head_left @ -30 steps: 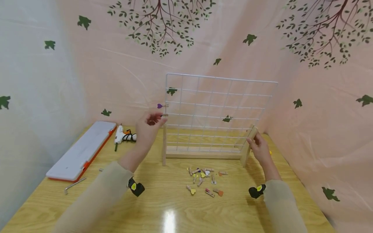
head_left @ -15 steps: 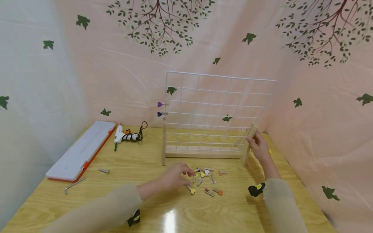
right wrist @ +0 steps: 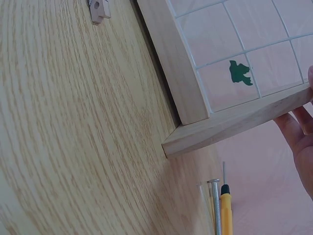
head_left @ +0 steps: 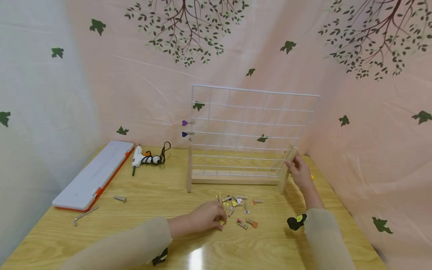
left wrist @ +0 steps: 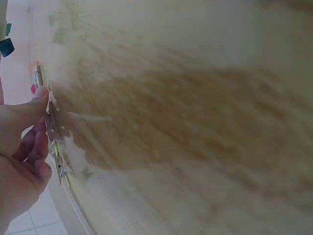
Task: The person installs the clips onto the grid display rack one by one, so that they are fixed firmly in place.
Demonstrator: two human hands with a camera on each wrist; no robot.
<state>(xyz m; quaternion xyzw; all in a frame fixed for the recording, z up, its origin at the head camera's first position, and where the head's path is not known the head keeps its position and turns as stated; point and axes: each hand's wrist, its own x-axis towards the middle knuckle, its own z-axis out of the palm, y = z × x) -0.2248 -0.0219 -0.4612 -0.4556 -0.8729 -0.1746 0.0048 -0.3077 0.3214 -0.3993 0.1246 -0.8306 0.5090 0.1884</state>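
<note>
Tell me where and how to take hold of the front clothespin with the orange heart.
Likely best pinched at its orange heart, from above and the right: the clothespin lies with that end pointing right, away from the pink-tipped clothespin on its left.

Table [head_left: 270, 245] carries clothespins [head_left: 234, 203], grid stand [head_left: 235, 180], seemingly a screwdriver [right wrist: 226, 211].

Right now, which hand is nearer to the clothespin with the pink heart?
Left. The left hand is just to the left of the pink-heart clothespin; the right hand is farther back and right, holding the right wooden post.
</note>
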